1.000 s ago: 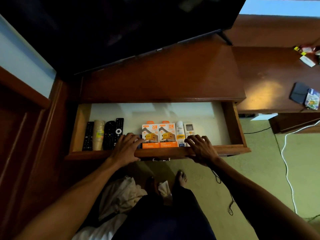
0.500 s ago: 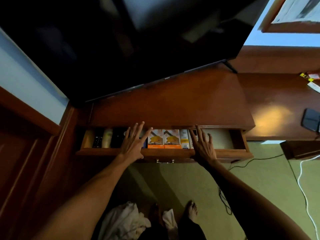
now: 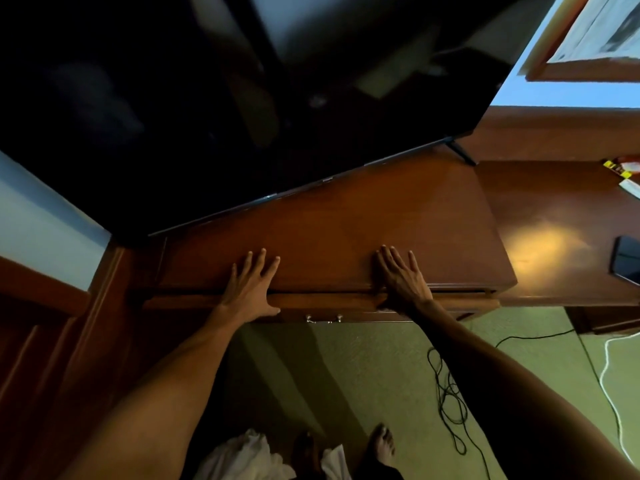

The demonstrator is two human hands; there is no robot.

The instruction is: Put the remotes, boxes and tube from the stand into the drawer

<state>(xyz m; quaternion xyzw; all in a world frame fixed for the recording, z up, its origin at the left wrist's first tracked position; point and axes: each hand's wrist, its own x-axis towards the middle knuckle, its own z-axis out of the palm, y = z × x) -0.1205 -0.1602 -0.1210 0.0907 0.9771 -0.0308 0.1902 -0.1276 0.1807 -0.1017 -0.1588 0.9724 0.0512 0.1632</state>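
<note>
The wooden drawer (image 3: pixel 322 301) of the stand (image 3: pixel 363 230) is pushed nearly all the way in, and only its front edge with a metal handle (image 3: pixel 323 319) shows. The remotes, boxes and tube are hidden inside it. My left hand (image 3: pixel 251 289) lies flat with fingers spread, palm against the drawer's front left, fingers resting on the stand's top. My right hand (image 3: pixel 398 275) lies the same way on the right part of the drawer front, fingers spread over the stand's edge. Neither hand holds anything.
A large black television (image 3: pixel 225 109) stands on the back of the stand. A lower wooden desk (image 3: pixel 561 230) to the right carries a dark flat device (image 3: pixel 627 259) and small items (image 3: pixel 623 174). Black cables (image 3: pixel 450 393) and a white cable (image 3: pixel 609 393) lie on the green floor.
Both hands have pushed the drawer in from wide open to almost closed. The remotes, boxes and tube went out of sight, and my fingers slid up onto the stand's top.
</note>
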